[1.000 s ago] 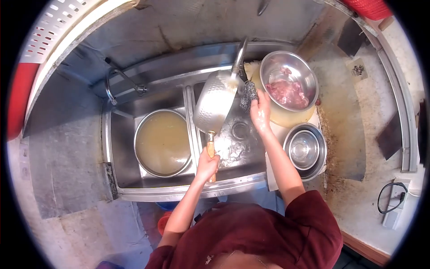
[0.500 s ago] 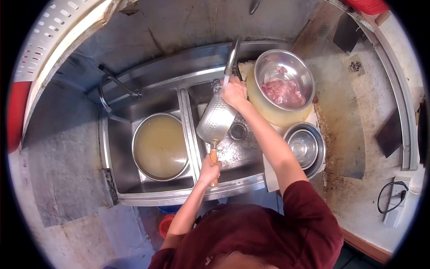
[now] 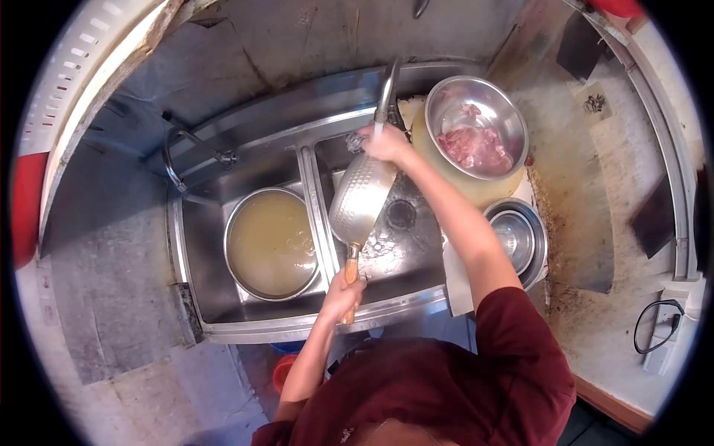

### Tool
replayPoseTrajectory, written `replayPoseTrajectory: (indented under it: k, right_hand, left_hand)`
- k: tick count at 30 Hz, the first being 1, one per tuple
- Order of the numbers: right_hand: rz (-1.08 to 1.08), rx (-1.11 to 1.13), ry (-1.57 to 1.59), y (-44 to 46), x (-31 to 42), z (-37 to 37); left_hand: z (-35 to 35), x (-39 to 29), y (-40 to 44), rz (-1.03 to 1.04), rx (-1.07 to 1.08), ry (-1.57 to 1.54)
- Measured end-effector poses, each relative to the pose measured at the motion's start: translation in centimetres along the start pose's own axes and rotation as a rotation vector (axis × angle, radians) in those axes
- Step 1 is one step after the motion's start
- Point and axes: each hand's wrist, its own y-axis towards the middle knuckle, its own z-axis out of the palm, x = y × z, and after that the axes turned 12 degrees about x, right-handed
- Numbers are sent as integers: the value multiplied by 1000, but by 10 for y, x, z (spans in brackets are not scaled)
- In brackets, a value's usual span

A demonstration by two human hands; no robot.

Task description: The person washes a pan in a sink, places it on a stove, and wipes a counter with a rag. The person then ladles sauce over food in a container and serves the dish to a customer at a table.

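Observation:
My left hand [image 3: 343, 295] is wrapped round the wooden handle of a dimpled metal saucepan [image 3: 361, 197], tilted over the right sink basin. At its far end, my right hand [image 3: 387, 143] is closed by the rim under the running tap [image 3: 388, 89]. A grey steel wool scourer [image 3: 355, 142] shows at the fingertips of that hand; the grip itself is partly hidden. Water falls onto the right hand.
A large round pot of cloudy yellowish liquid [image 3: 272, 241] stands in the left basin. Right of the sink are a steel bowl [image 3: 513, 111] with raw meat [image 3: 476, 151] and nested metal bowls [image 3: 541, 227]. A second tap [image 3: 175, 160] arches at the left.
My right hand and the scourer have moved slightly left along the saucepan's far rim. The saucepan has turned a little, and its handle has come nearer my body with my left hand.

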Motion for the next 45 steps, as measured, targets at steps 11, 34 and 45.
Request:
replayPoseTrajectory:
  k: [11, 34, 45]
  right_hand:
    - [342, 114, 1936, -26, -80, 93]
    - [357, -296, 1705, -63, -6, 81]
    - [231, -175, 881, 15, 43, 170]
  left_hand:
    - [-32, -10, -34, -156, 181, -607]
    - [-23, 18, 35, -271, 460, -1234]
    - [-20, 3, 27, -371, 487, -943]
